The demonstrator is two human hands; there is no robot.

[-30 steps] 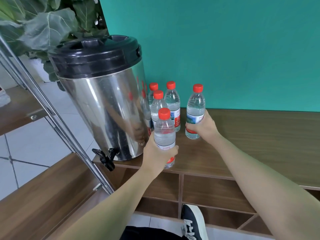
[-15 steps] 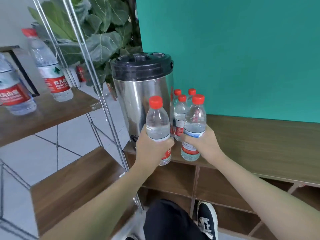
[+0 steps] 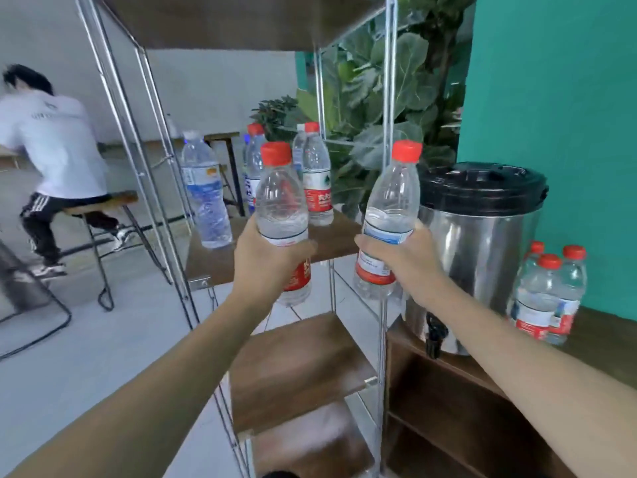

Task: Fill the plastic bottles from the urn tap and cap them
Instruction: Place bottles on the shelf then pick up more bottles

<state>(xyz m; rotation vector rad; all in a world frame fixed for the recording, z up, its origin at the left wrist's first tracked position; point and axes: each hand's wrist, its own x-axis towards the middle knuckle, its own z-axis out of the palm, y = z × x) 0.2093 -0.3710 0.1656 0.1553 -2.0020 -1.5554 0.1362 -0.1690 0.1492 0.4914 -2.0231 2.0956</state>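
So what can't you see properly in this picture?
Head view only:
- Left bottle's label: covered by the left hand.
- Tap: partly behind the right arm.
- Counter bottles: blurred, labels unreadable.
- Shelf bottles: overlapping, count unclear.

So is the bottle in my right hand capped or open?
Capped: a red cap sits on the bottle that the right hand grips.

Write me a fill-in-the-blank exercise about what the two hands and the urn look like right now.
1. Each hand grips one bottle; the left hand holds one with a ____ cap.
2. The right hand holds its bottle tilted, to the ____ of the urn.
3. The urn's lid is ____ in colour.

Missing words: red; left; black
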